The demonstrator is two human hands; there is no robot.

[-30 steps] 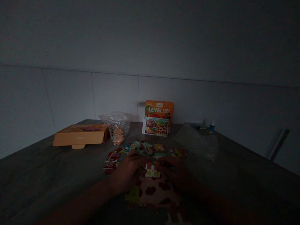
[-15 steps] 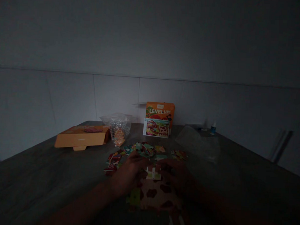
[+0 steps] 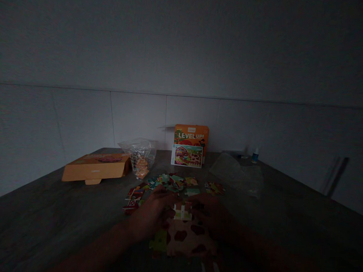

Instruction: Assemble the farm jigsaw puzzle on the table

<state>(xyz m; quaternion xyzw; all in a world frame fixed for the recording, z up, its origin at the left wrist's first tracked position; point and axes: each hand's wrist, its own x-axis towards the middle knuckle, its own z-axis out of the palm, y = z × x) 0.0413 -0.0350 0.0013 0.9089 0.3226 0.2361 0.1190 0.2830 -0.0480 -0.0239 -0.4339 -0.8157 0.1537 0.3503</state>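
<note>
A puzzle piece (image 3: 182,212) with a white fence on green is between my two hands in the middle of the view. My left hand (image 3: 153,209) has its fingers closed on the piece's left side. On the opposite side, my right hand (image 3: 213,212) grips it, though deep shadow hides part of those fingers. Just below lies a joined section of puzzle (image 3: 188,237), pale with dark brown patches. A green piece (image 3: 160,240) adjoins its left side. Closer to me, at the bottom, is another fence piece (image 3: 214,270), dim and partly cut off.
Loose puzzle pieces (image 3: 174,181) spread beyond my hands, with red barn pieces (image 3: 133,199) at left. An orange box (image 3: 94,168), a plastic bag of pieces (image 3: 141,162), a reference picture (image 3: 186,156) before an upright box (image 3: 192,130), clear plastic (image 3: 236,171) and a bottle (image 3: 255,155) stand farther back.
The whole view has shifted slightly, so things sit a little lower and more to the left. Both hands keep their hold on the fence piece, with no clear movement.
</note>
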